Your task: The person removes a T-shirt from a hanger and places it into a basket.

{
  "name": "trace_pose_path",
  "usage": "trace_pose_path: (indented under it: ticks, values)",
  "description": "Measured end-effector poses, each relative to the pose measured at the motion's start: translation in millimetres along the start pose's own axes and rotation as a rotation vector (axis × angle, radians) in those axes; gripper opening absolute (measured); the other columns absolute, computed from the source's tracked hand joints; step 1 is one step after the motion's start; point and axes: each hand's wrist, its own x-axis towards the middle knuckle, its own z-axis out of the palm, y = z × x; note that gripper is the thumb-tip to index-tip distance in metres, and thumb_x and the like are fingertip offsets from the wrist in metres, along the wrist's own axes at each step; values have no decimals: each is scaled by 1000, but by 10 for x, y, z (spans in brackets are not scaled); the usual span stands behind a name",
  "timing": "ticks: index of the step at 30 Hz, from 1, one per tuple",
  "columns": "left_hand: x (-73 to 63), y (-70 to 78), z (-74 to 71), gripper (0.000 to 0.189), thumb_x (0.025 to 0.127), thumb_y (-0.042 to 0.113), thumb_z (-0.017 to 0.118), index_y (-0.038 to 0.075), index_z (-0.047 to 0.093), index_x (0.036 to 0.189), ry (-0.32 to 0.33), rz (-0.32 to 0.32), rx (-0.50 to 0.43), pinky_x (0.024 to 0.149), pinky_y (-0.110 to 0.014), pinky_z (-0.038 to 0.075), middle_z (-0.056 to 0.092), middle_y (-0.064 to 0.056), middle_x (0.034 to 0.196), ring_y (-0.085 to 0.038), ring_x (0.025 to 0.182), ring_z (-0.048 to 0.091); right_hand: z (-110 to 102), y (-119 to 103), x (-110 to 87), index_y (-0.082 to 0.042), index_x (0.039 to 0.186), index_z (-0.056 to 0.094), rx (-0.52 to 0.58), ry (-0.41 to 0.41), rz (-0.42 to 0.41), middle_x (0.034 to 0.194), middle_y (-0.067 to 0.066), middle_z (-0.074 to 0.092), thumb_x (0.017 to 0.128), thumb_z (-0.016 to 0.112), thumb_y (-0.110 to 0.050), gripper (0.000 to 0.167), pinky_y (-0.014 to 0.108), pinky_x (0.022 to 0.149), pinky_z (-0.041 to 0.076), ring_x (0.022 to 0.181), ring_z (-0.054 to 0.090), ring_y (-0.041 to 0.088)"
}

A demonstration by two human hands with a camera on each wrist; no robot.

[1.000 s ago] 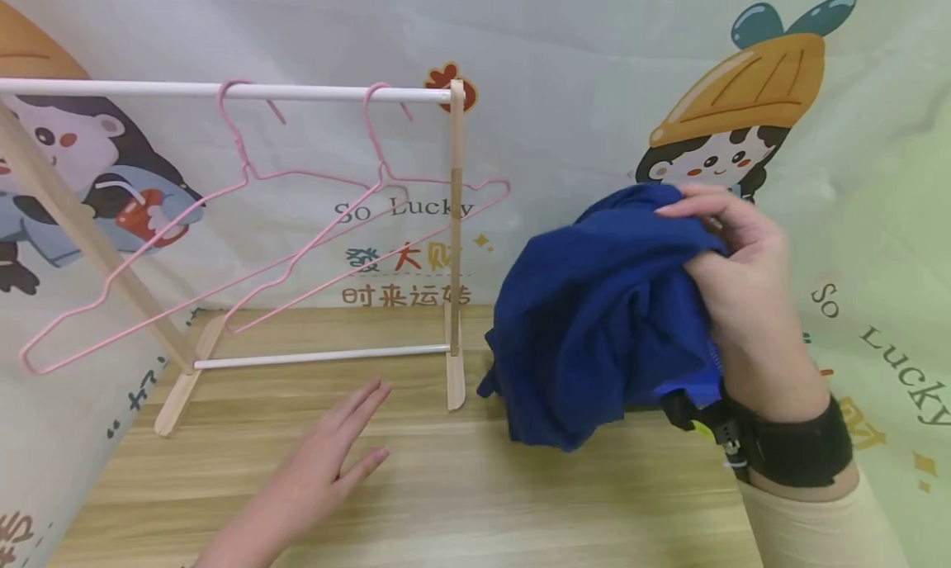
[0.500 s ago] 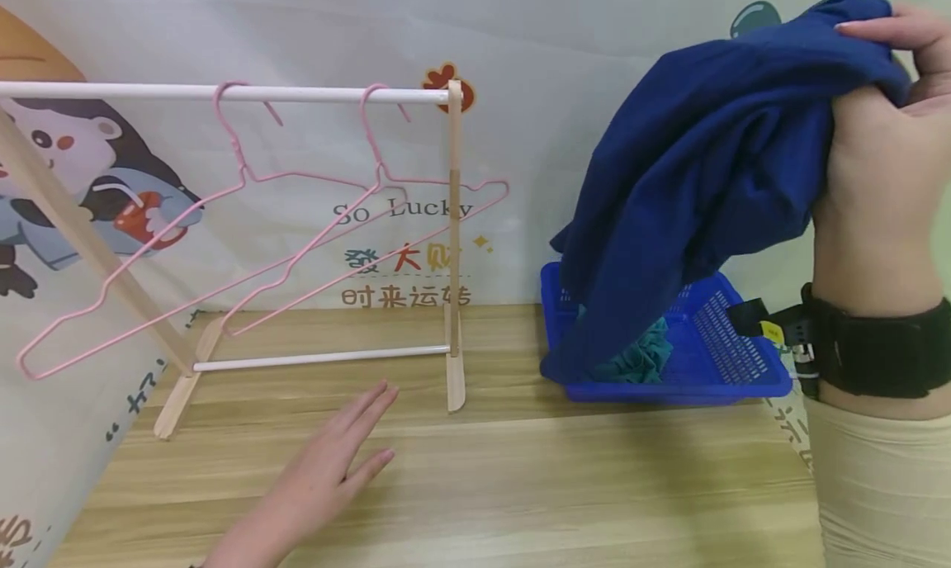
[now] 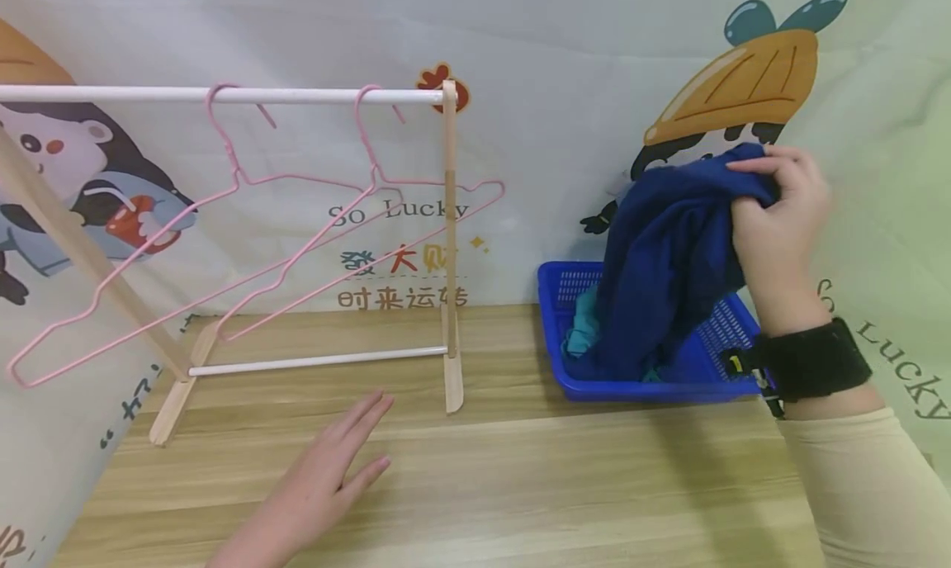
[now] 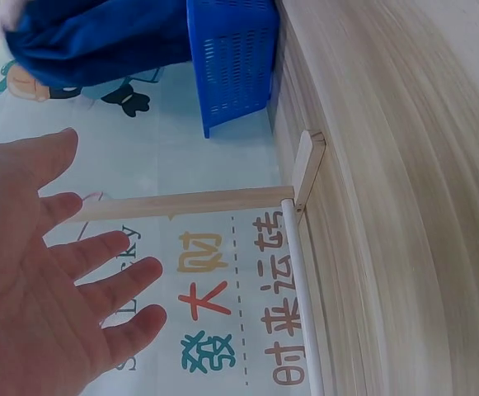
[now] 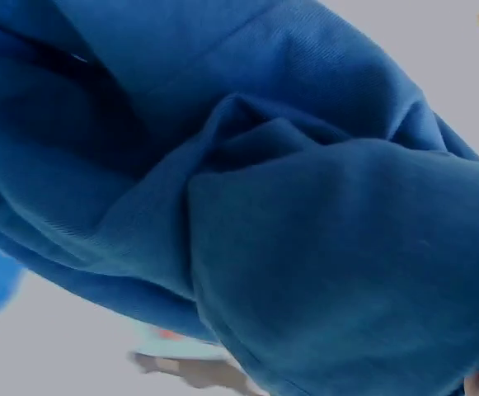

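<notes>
In the head view my right hand (image 3: pixel 783 221) pinches the top of a dark blue piece of clothing (image 3: pixel 669 254), which hangs in folds. Its lower end drops into the blue plastic basket (image 3: pixel 661 393), beside a teal cloth (image 3: pixel 583 328) lying there. The garment's kind cannot be told; its folds fill most of the right wrist view (image 5: pixel 321 247). My left hand (image 3: pixel 327 469) is held with fingers extended over the table, near the foot of the rack, and holds nothing. The left wrist view shows that palm (image 4: pixel 41 305) with spread fingers.
A clothes rack with a white top rail (image 3: pixel 171 95) and wooden posts (image 3: pixel 450 221) stands at the left. Two pink hangers, one on the left (image 3: pixel 236 172) and one on the right (image 3: pixel 374 170), hang from it. Behind is a printed cloth backdrop (image 3: pixel 535 139).
My right hand lifted the blue clothing up and right, uncovering the basket, then came back down and left, lowering the clothing's end into it. The left hand stayed almost still.
</notes>
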Motion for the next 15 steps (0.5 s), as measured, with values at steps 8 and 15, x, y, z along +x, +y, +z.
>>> trace_pose_path:
  ticks: [8, 15]
  values:
    - [-12, 5, 18, 65, 94, 31, 57, 20, 26, 150, -1, 4, -14, 103, -57, 35, 30, -7, 153, -34, 133, 39, 87, 756, -601, 6, 92, 70, -204, -307, -76, 112, 24, 57, 77, 53, 11, 23, 51, 97, 39, 111, 51, 40]
    - [-10, 4, 55, 67, 94, 34, 56, 26, 22, 151, -12, -5, -11, 104, -56, 35, 29, -6, 154, -33, 134, 39, 20, 1242, -1027, 5, 103, 63, -429, -795, 106, 122, 28, 45, 78, 49, 13, 30, 58, 90, 39, 116, 42, 49]
